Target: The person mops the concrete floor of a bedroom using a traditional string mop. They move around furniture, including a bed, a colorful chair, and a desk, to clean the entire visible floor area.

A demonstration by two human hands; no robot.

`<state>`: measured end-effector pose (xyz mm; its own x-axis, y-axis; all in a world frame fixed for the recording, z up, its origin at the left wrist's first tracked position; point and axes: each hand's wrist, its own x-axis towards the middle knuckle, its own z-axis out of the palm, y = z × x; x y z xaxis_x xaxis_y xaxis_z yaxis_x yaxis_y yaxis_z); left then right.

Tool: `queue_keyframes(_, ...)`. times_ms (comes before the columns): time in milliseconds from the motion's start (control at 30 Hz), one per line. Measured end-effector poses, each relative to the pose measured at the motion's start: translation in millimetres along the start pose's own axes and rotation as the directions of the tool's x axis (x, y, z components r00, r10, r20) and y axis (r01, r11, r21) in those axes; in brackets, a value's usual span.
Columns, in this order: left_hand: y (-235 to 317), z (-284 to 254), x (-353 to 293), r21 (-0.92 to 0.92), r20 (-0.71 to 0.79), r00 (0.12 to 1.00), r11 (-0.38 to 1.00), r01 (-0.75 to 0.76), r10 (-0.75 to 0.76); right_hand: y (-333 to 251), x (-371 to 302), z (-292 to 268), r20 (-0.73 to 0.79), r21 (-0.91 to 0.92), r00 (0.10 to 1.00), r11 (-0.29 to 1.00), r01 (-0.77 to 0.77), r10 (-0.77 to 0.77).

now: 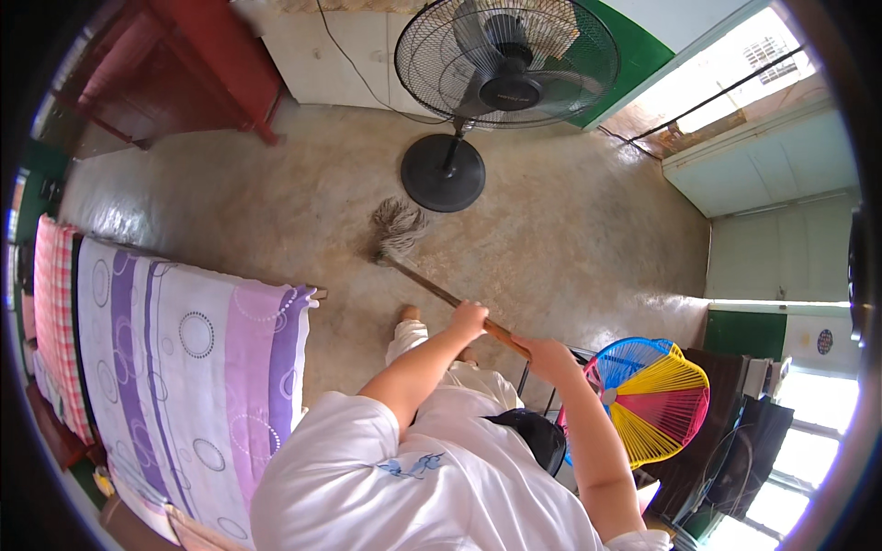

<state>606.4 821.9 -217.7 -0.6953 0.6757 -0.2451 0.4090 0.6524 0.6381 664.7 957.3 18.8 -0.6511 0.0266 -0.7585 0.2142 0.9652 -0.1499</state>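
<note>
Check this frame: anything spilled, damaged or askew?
Nothing plainly stands out. The fan stands upright; the mop head rests on the floor. Shiny floor patches look like glare, though dampness can't be ruled out.

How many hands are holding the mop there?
2: the left hand grips the wooden handle nearer the mop head; the right hand grips farther back, beside the multicoloured corded seat.

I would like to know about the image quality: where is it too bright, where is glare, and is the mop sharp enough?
Head view, right side: the window and the opening above are washed out; head view, left and right: glare on the floor; head view, centre: mop strands reasonably distinct.
</note>
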Motion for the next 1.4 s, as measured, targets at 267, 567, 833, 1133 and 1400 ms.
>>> queue_keyframes(267, -80, -36, -26, 0.039, 0.043, 0.993, 0.993, 0.112, -0.114, -46, 62, 11, 0.083, 0.027, 0.986, 0.989, 0.145, -0.147)
queue_keyframes(567, -46, 11, 15, 0.059, 0.275, 0.933, 0.973, 0.223, -0.230, 37, 84, 23, 0.172, 0.035, 0.973, 0.988, 0.148, -0.152)
queue_keyframes(833, 95, 72, 125, 0.145, 0.147, 0.983, 0.986, 0.088, -0.109, 202, 38, -10, 0.022, 0.048, 0.999, 0.998, 0.046, -0.047)
queue_keyframes(1133, 234, 148, 212, 0.075, 0.216, 0.975, 0.995, -0.059, 0.041, 337, -40, -25, -0.095, 0.121, 0.989, 0.987, -0.101, 0.113)
queue_keyframes(1400, 315, 220, 269, 0.045, 0.433, 0.894, 0.988, -0.150, 0.116, 419, -80, 1, -0.122, 0.331, 0.925, 0.893, -0.305, 0.361)
